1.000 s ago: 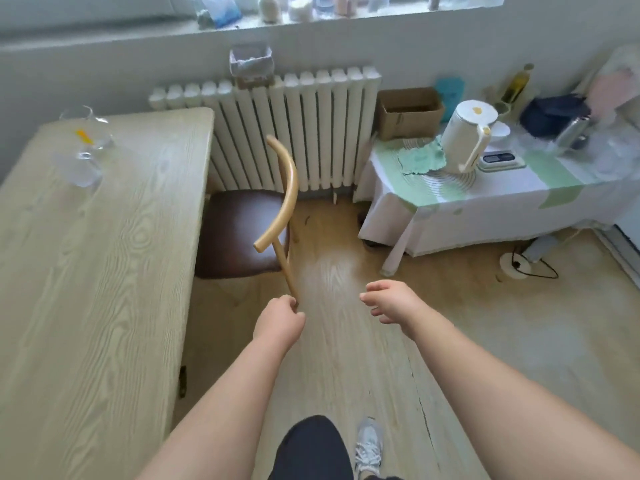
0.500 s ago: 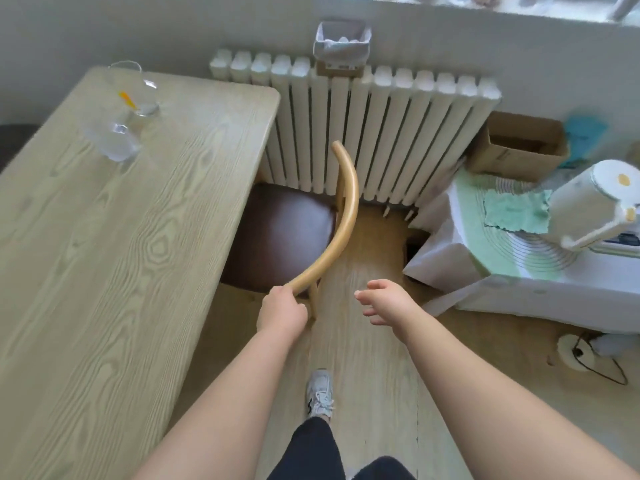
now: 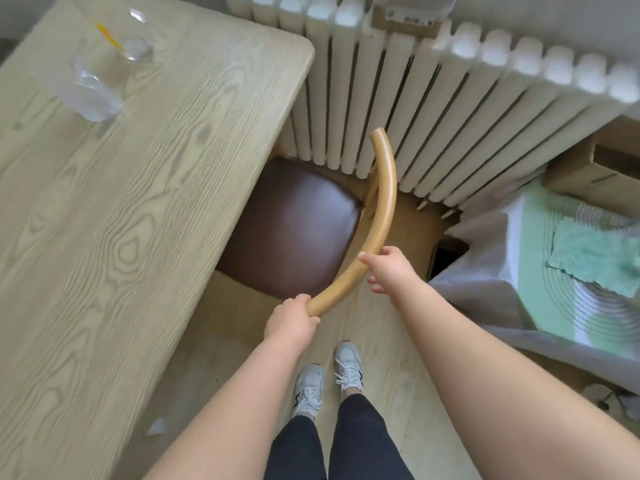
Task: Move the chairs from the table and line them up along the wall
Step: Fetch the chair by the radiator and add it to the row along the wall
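Observation:
A chair with a dark brown padded seat [image 3: 294, 226] and a curved light-wood backrest [image 3: 379, 209] stands tucked partly under the pale wooden table [image 3: 114, 209]. My left hand [image 3: 289, 322] is closed around the near end of the backrest. My right hand [image 3: 389, 268] grips the backrest a little further along, thumb over the top and fingers curled under the rail. The chair's legs are hidden below the seat.
A white radiator [image 3: 433, 109] runs along the wall right behind the chair. Clear glasses [image 3: 100, 74] stand on the table's far left. A low table under a white and green cloth [image 3: 561, 271] and a cardboard box [image 3: 595, 174] crowd the right side. My feet [image 3: 329, 375] are on wood floor.
I have stepped closer and now look steeply down on the chair. My right hand, free in the air before, has come onto the backrest. My left hand keeps its hold on the backrest's end.

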The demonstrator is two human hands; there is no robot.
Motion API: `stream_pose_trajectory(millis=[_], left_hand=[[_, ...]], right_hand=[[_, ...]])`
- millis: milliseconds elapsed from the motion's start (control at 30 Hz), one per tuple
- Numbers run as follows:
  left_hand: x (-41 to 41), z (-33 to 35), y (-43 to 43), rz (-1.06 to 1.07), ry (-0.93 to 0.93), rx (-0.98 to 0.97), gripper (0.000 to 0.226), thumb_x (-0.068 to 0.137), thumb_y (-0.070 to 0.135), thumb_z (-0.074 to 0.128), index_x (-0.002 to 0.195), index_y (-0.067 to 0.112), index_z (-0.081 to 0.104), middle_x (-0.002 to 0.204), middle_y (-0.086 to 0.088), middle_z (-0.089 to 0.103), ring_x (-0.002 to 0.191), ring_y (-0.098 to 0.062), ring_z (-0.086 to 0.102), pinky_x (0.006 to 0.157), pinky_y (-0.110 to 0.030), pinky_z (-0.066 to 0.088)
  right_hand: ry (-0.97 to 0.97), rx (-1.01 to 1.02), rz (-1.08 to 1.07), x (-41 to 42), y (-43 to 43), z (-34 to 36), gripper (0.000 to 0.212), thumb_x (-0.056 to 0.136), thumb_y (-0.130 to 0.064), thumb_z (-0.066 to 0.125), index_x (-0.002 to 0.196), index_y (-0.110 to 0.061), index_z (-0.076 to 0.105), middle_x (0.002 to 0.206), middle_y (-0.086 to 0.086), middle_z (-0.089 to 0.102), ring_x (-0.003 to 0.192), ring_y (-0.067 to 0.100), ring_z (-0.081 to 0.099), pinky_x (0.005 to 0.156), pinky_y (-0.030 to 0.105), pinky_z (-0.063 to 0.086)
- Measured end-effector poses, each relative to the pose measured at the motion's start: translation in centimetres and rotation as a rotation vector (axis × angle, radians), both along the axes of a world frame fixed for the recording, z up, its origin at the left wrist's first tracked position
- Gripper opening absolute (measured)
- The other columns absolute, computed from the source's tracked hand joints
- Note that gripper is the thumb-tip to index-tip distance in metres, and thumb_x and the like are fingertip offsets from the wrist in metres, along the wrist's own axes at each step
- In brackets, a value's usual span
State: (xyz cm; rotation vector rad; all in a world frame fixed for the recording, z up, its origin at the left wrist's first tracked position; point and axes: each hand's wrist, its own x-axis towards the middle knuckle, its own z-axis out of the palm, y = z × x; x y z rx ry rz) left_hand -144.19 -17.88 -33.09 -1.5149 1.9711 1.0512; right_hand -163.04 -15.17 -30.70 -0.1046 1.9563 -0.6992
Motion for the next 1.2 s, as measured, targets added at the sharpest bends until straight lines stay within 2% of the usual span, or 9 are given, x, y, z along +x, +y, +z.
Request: stream_pose_trajectory(millis=[133,267,433,600,667,767,967,1067,1200], left_hand=[[-0.8,-0.8,-0.3,-0.033,-0.028,0.002,0.04,0.089,0.032,0.061,0.128,0.028,0.052,0.119,-0.002,0.06,0.111,-0.027,0.056,0.092,-0.038,0.045],[-0.8,-1.2,-0.1,0.006,-0.024,-0.011,0.036,0.089,0.031,0.062,0.124,0.03,0.055,0.111,-0.002,0.053,0.104,-0.028,0.056,0.089,-0.038,0.045],[-0.5,-1.4,0.7,-0.002,-0.053,-0.092,0.035,0.09,0.03,0.059,0.125,0.03,0.054,0.11,-0.003,0.053,0.103,-0.028,0.054,0.089,-0.036,0.041],[2.0,-0.9,2.2,-0.058,-0.097,-0.133,0.035,0.091,0.028,0.058,0.126,0.029,0.054,0.113,-0.003,0.054,0.106,-0.027,0.052,0.091,-0.033,0.036],[3.7,-0.7,3.3,-0.09,-0.101,-0.135,0.034,0.09,0.028,0.059,0.124,0.03,0.055,0.112,-0.002,0.055,0.107,-0.026,0.051,0.093,-0.032,0.035],[6.2,-0.7,5.1,-0.144,-0.102,-0.154,0.032,0.089,0.027,0.059,0.12,0.03,0.057,0.109,-0.001,0.055,0.109,-0.023,0.05,0.099,-0.033,0.032],[12.1,-0.6,9.6,-0.258,-0.092,-0.18,0.037,0.088,0.014,0.053,0.121,0.03,0.055,0.112,0.0,0.053,0.113,-0.022,0.047,0.11,-0.036,0.027],[16.2,-0.5,12.1,-0.333,-0.11,-0.167,0.034,0.088,0.013,0.053,0.119,0.028,0.056,0.114,-0.001,0.054,0.115,-0.023,0.048,0.111,-0.038,0.026],[21.6,0.3,15.1,-0.403,-0.182,-0.179,0.036,0.086,0.006,0.046,0.114,0.025,0.059,0.114,-0.003,0.055,0.116,-0.024,0.049,0.115,-0.039,0.021]], right_hand=[[0.005,0.108,0.043,-1.6,-2.7,-2.1,0.062,0.088,-0.034,0.064,0.134,-0.006,0.035,0.115,0.012,0.057,0.1,0.032,0.063,0.087,0.045,0.057],[-0.022,0.098,-0.034,-2.4,-4.0,-4.0,0.062,0.084,-0.031,0.069,0.131,-0.005,0.039,0.12,0.015,0.059,0.102,0.035,0.064,0.08,0.05,0.059],[-0.035,0.097,-0.084,-2.1,-4.0,-5.1,0.053,0.075,-0.019,0.068,0.121,-0.004,0.046,0.105,0.014,0.061,0.086,0.034,0.065,0.073,0.051,0.06],[-0.092,0.074,-0.156,0.3,-1.0,-5.1,0.044,0.073,-0.011,0.068,0.113,-0.003,0.051,0.091,0.011,0.06,0.077,0.029,0.065,0.047,0.035,0.055],[-0.123,0.06,-0.196,2.0,1.1,-5.1,0.041,0.075,-0.008,0.068,0.113,-0.001,0.054,0.087,0.012,0.062,0.069,0.026,0.064,0.042,0.031,0.052],[-0.15,0.045,-0.262,4.6,4.2,-5.2,0.041,0.076,-0.006,0.068,0.115,0.001,0.055,0.087,0.016,0.063,0.062,0.025,0.062,0.045,0.034,0.054],[-0.185,0.048,-0.382,11.0,11.2,-5.2,0.039,0.079,-0.004,0.065,0.116,0.003,0.055,0.083,0.016,0.062,0.064,0.028,0.063,0.062,0.045,0.06],[-0.208,0.053,-0.431,15.5,15.3,-5.0,0.039,0.082,-0.006,0.065,0.119,0.003,0.054,0.09,0.018,0.063,0.069,0.029,0.064,0.063,0.043,0.059],[-0.319,0.076,-0.496,20.7,20.3,-4.5,0.033,0.086,-0.009,0.065,0.115,0.002,0.055,0.084,0.016,0.059,0.08,0.033,0.063,0.067,0.046,0.055]])
